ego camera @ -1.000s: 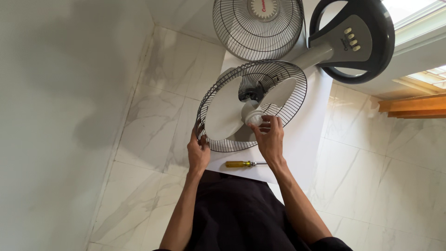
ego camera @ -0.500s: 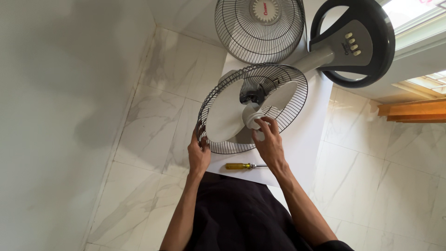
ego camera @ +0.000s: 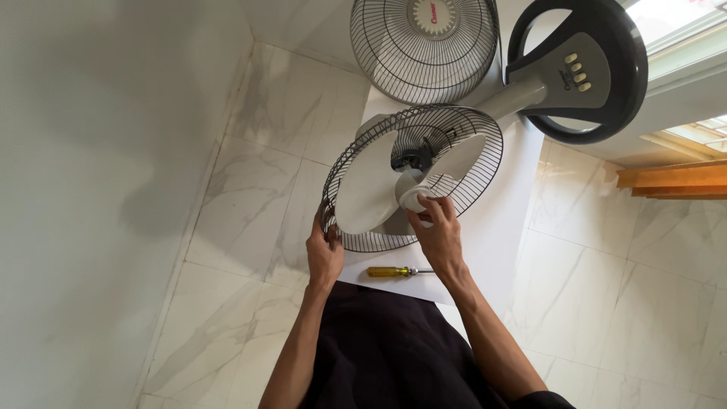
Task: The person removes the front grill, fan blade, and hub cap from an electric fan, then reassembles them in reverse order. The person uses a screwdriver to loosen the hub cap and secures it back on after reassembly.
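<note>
Your left hand (ego camera: 324,256) grips the rim of the rear fan guard (ego camera: 356,178) at its lower left, fingers closed round the wire. A yellow-handled screwdriver (ego camera: 390,271) lies on the white sheet (ego camera: 500,227) between your wrists. Your right hand (ego camera: 438,236) pinches the white blade hub cap (ego camera: 413,198), fingers narrow around it. The detached front guard (ego camera: 424,49) lies beyond, beside the fan base (ego camera: 579,72).
</note>
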